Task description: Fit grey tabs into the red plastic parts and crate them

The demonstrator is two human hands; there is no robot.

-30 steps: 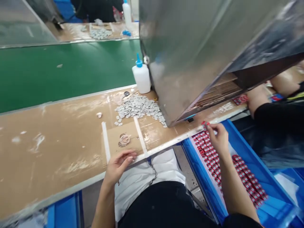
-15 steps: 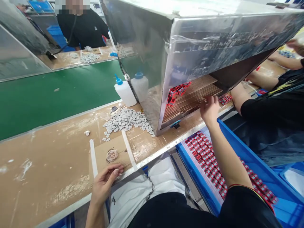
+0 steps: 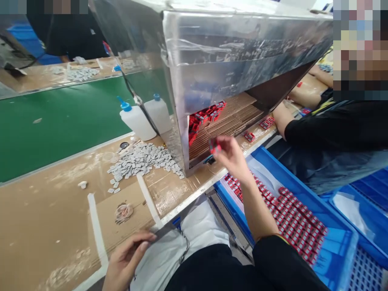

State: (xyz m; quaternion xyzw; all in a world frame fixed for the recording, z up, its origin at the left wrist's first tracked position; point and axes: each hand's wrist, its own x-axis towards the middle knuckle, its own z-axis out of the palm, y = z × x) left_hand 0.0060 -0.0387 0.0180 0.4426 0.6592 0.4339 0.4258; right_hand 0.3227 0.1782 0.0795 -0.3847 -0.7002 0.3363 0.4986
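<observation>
The right hand (image 3: 232,157) is raised over the front edge of the surface (image 3: 45,226), its fingers (image 3: 222,142) pinching a small red piece (image 3: 215,146); the piece is too small and too covered by the fingers for its long axis to be read. It sits just off the fingertips on the side toward the left hand, close to the open front of a steel-clad cabinet (image 3: 242,52). The left hand (image 3: 127,258) is well apart, low at the near edge of the surface, with its fingers (image 3: 142,242) curled; whether it holds anything thin there cannot be told. The right hand is by far the nearer to the piece and to the blue plastic tray (image 3: 303,198) just below and to its right, packed with rows of red-and-white pieces (image 3: 291,214). Beyond the fingers, more red pieces (image 3: 204,117) lie on corrugated cardboard racks (image 3: 233,121) inside the cabinet. Left of the right hand lies a heap of small grey tiles (image 3: 139,161), and nearer the left hand a cardboard pad (image 3: 109,214) is taped to the surface. Farther out stand white squeeze bottles (image 3: 136,121) beside a green conveyor belt (image 3: 60,121), while a co-worker's bare forearm (image 3: 306,93) reaches in from the far right.
</observation>
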